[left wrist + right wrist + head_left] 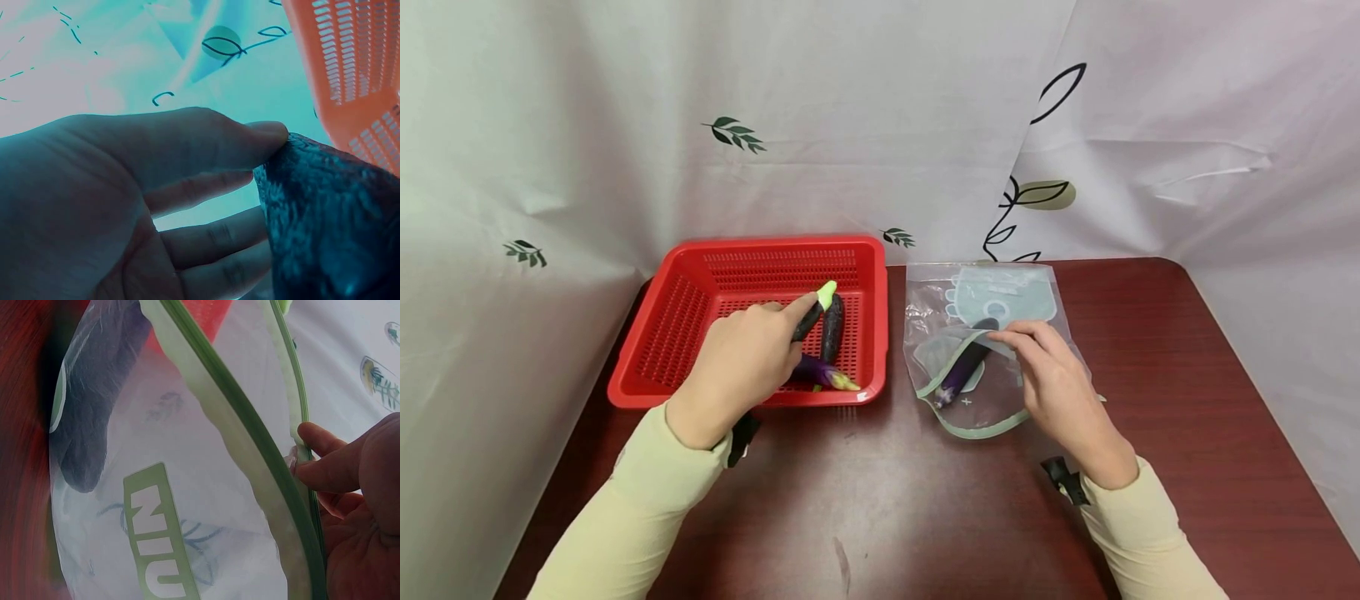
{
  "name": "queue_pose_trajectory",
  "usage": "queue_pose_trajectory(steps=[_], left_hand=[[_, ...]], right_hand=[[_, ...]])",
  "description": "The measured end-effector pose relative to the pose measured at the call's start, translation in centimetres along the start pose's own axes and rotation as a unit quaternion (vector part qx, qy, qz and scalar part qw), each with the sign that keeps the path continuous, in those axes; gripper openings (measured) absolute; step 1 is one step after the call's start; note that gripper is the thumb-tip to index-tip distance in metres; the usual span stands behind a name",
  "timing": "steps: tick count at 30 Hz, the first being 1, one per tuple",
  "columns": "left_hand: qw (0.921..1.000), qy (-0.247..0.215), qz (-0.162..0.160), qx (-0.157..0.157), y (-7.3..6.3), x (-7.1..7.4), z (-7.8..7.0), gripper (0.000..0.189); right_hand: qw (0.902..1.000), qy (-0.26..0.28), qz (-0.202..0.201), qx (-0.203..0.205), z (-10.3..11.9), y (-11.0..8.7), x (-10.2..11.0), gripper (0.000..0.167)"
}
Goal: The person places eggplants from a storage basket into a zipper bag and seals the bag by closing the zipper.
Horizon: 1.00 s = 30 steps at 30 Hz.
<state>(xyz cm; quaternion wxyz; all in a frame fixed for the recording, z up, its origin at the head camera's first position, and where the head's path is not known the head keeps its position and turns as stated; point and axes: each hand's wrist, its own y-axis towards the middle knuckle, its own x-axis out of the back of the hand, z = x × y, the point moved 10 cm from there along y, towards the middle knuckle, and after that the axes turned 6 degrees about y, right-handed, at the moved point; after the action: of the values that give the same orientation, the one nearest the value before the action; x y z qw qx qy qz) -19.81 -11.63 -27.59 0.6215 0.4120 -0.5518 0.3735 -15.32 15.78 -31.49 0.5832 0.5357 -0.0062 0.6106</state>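
Note:
My left hand (737,358) grips a long dark vegetable with a bright green tip (827,295) over the right part of a red plastic basket (748,244). Its dark streaked skin (331,212) fills the lower right of the left wrist view. Inside the basket lie a dark bumpy cucumber-like vegetable (832,329) and a purple eggplant (812,370), partly covered by the hand. To the right, a clear zip bag (925,317) lies with its mouth gaping. My right hand (1063,392) pinches the bag's green zip edge (305,434). Another eggplant (966,367) rests inside the bag.
Under everything is a dark red wooden table (917,517). A white curtain (850,125) with leaf prints hangs behind and at both sides. The basket's raised rim stands left of the bag, with a narrow gap between them.

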Motion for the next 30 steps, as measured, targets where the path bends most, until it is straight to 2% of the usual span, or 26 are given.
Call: queue_pose_trajectory(steps=[9,21,30], left_hand=[[0.9998,-0.007,-0.003,-0.020,-0.5,0.3,-1.8,0.062],[0.9990,-0.025,-0.006,-0.037,-0.8,0.2,-4.0,0.058],[0.9964,-0.006,-0.022,-0.081,-1.2,0.1,-6.3,0.057]], right_hand=[[1.0000,-0.002,0.004,-0.003,0.0,0.1,0.0,0.044],[1.0000,-0.001,0.006,-0.003,0.0,0.2,-0.1,0.044],[0.9999,-0.004,0.011,-0.008,0.0,0.1,-0.1,0.043]])
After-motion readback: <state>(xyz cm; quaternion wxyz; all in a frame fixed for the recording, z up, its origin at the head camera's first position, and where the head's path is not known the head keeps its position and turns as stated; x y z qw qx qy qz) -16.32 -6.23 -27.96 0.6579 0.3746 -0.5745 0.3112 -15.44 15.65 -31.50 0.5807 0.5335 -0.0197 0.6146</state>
